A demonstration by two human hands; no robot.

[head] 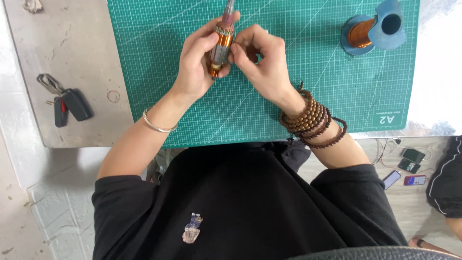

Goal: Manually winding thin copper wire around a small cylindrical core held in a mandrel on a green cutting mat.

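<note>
While the left hand [195, 62] gripped the motor rotor [220, 48], the right hand [262, 60] pinched something too small to tell at its 3 o'clock side; winding seemed underway, needing steady fingers next.

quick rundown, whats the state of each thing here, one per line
left hand: gripping the motor armature
right hand: fingertips pinched at the armature's side
motor armature: held above the mat, shaft pointing away, copper windings showing
wire spool: lying on its side on the mat, copper wire wound on it
cutting mat: flat on the table
car keys: lying on the table, untouched
</note>
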